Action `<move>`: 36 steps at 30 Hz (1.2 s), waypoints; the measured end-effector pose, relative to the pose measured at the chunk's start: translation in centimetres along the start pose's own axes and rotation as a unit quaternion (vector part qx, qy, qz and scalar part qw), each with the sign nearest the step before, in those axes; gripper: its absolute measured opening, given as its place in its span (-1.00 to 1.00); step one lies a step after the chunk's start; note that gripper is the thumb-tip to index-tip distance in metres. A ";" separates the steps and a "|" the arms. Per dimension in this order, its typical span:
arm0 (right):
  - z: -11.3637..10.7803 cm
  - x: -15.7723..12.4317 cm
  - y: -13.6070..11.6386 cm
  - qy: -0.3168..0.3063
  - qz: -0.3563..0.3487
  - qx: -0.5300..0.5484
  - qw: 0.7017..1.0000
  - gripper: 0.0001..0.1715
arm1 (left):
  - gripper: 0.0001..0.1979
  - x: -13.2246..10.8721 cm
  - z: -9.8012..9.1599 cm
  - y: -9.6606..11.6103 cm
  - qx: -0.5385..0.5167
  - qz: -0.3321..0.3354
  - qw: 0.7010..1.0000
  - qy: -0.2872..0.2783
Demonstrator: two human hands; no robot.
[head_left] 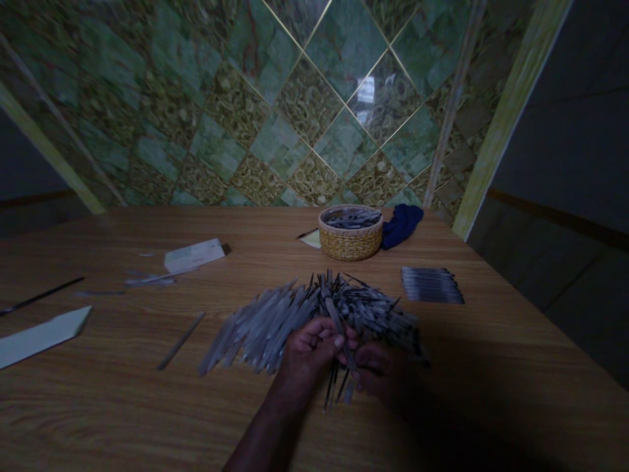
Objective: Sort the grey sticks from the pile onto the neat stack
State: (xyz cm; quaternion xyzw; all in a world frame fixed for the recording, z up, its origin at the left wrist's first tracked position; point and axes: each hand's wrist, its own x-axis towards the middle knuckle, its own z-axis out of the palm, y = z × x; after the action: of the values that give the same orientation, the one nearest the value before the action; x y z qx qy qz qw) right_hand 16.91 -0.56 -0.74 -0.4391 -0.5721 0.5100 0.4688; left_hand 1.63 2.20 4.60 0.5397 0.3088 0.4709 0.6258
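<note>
At the lower centre of the frame, the left hand [309, 347] pinches a slender grey strip [336, 313] between thumb and fingers, tilted, its top leaning to the left, perhaps so that its lower end faces the other hand. The right hand [376, 370] sits at that lower end, in deep shadow; whether it grips the strip too, I cannot tell. Just beyond, a heap of similar strips [265, 328] fans across the middle, paler at left, darker at right, probably kept within easy reach. One loose strip [181, 342] lies apart at left. Right of centre, a neat row of dark-tipped sticks [430, 285] lies side by side, likely to keep them orderly. Farther back, a woven basket [350, 246] holds more, its wall presumably stopping them scattering; a dark blue cloth [403, 225] is bunched against its right side.
</note>
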 end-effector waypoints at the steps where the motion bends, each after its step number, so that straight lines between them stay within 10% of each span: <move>1: 0.0 0.0 0.0 0.001 -0.004 0.002 1.000 -0.96 | -0.88 0.0 0.0 -0.1 0.007 0.000 1.000 0.000; 19: -0.2 0.3 0.9 -0.017 0.002 -0.034 0.999 -0.94 | -0.75 -0.5 0.5 0.5 0.122 0.036 0.990 0.065; 29: 0.4 -0.3 0.4 -0.004 -0.016 -0.062 0.998 -0.94 | -0.22 -0.8 1.5 0.7 0.099 0.060 0.982 0.152; 36: 0.4 -0.1 1.0 0.003 -0.014 -0.048 0.999 -0.95 | -0.48 -0.6 1.5 0.7 0.136 0.095 0.967 0.195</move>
State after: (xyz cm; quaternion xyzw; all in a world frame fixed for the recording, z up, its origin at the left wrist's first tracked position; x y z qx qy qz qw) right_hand 16.52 -0.67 -1.77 -0.4546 -0.6007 0.4742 0.4557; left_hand 2.54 1.03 5.52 0.5439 0.4331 0.5785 0.4265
